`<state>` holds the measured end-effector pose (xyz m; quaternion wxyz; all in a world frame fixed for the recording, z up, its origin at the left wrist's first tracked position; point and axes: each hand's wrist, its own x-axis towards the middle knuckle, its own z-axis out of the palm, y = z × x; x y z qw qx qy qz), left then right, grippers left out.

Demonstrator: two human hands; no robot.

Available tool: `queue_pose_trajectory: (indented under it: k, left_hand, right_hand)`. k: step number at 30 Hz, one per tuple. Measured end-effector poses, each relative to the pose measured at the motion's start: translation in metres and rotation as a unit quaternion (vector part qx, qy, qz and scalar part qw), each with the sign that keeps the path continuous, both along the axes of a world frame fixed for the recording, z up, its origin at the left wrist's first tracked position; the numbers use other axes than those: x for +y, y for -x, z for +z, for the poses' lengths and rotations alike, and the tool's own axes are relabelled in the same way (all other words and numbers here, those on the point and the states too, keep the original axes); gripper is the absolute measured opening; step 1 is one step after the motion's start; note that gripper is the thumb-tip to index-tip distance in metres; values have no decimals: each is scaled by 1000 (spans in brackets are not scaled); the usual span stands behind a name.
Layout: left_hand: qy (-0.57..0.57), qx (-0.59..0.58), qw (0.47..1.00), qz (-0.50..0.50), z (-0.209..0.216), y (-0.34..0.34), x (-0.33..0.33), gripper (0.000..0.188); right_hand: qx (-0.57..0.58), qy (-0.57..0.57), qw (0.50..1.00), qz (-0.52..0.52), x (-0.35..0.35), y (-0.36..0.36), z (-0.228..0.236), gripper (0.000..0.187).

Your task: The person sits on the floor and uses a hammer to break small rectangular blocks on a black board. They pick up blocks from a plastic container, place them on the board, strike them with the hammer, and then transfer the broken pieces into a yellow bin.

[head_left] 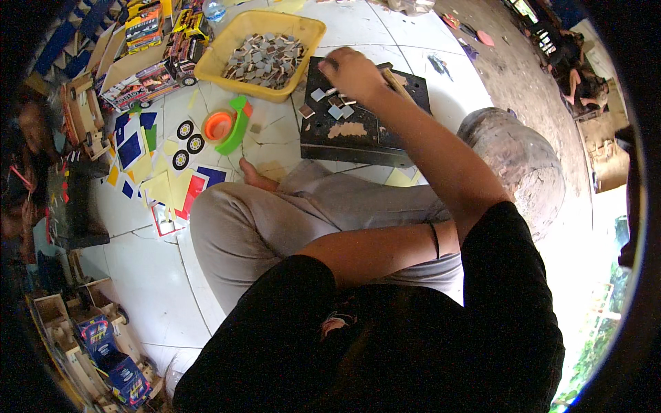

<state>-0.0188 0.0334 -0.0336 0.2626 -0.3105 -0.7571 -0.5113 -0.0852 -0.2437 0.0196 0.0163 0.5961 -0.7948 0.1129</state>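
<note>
My right hand (354, 74) reaches over a low black box (358, 151), its fingers curled together at the box's far left edge. What they hold, if anything, is too small to make out. Just below the hand, several small square pieces (336, 110), grey-blue or brown on top, lie loose on the box beside a bare tan patch. A yellow plastic tub (206, 69) heaped with similar pieces (265, 62) stands to the left of the hand. My left forearm (385, 255), with a dark band at the wrist, crosses my lap to the right; its hand is hidden behind my right arm.
Left of the box lie a green tape dispenser (237, 127) with an orange core, paper wheel discs (195, 143) and coloured sheets (158, 187). Toy trucks (141, 79) crowd the far left. A wooden stump (513, 165) stands at the right. Other people (582, 76) sit farther off.
</note>
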Motion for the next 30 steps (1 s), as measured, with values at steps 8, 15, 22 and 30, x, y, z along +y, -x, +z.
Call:
queue_pose_trajectory:
  k: [8,15,22,30]
  left_hand:
    - [23,-9,1000,-3,-3,-9,-3,27]
    - [39,-19,999,8,6,-12,-9,26]
    - [192,-45,979,60,28,-19,-32,25]
    - [424,87,888,156,48,-23,-34,38]
  right_hand:
    - [160,-76,963,206,28,-54,-46,45]
    - [103,-7,990,93,90,-58,10,48]
    - [-314,-50,946,60,303,-22,156,24]
    - [53,-279,909,-305,385,136,50,36]
